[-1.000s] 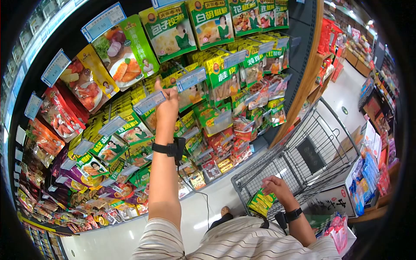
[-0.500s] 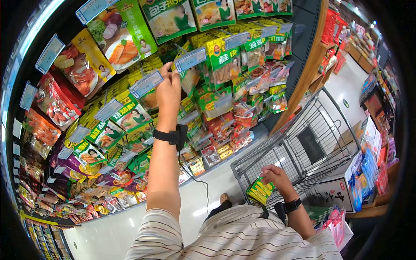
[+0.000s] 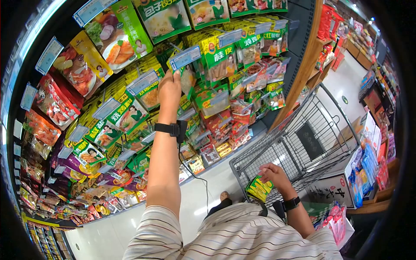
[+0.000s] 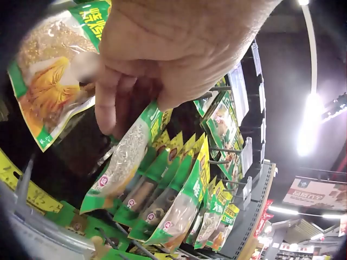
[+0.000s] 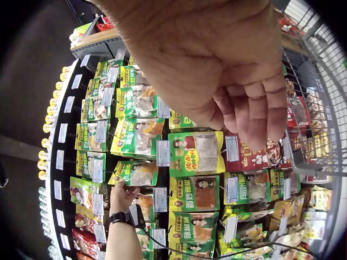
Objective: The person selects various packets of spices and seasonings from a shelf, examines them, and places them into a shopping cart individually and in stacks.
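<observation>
My left hand [image 3: 169, 89] reaches up to the rack and pinches the top edge of a hanging seasoning packet [image 4: 127, 154]. This packet is green and yellow, with a clear front showing thin greyish seeds. In the left wrist view, the thumb and fingers meet at its top corner, which they partly hide. Low at the right, my right hand [image 3: 276, 177] hangs over the cart's near end with loosely bent fingers and holds nothing. Just beside it, several yellow-green packets [image 3: 259, 189] lie in the shopping cart [image 3: 299, 162].
Rows of hanging seasoning packets [image 3: 219, 58] fill the rack, with price tags [image 3: 185, 57] jutting out on hooks near the left hand. A wooden end panel [image 3: 299, 69] bounds the rack. A cable [image 3: 207, 190] hangs from the left wrist. Boxed goods [image 3: 331, 190] stand beyond the cart.
My left hand has moved from behind one price tag to the seed packet farther right, and its fingers have closed on that packet's top. The right hand stays over the cart.
</observation>
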`<move>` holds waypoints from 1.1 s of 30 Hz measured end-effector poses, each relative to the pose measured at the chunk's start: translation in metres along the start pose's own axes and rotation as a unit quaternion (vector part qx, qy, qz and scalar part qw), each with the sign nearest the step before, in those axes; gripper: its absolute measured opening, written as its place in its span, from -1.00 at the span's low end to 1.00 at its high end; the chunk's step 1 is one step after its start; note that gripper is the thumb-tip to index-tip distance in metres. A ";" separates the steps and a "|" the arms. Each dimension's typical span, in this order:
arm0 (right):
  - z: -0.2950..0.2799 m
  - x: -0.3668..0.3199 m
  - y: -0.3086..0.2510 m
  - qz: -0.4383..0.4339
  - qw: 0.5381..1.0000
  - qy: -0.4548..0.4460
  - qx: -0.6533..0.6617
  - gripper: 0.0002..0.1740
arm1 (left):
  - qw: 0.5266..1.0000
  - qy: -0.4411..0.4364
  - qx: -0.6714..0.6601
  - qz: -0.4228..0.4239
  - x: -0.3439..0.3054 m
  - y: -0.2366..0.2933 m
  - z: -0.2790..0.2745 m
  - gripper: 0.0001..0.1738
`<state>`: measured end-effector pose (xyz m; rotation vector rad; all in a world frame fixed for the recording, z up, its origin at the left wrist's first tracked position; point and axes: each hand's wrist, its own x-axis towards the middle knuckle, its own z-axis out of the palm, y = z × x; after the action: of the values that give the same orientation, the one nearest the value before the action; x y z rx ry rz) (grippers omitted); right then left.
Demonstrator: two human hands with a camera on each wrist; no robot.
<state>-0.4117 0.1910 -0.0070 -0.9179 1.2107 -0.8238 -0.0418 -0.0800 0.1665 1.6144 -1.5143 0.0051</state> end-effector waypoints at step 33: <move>0.001 -0.001 0.009 -0.008 1.000 -0.009 0.021 -0.72 | 0.976 -0.006 -0.190 -0.109 -0.012 0.015 -0.027 -0.35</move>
<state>-0.4109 0.1957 -0.0146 -0.9001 1.1681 -0.8486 -0.0421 -0.0526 0.1847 1.4585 -1.2485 -0.3927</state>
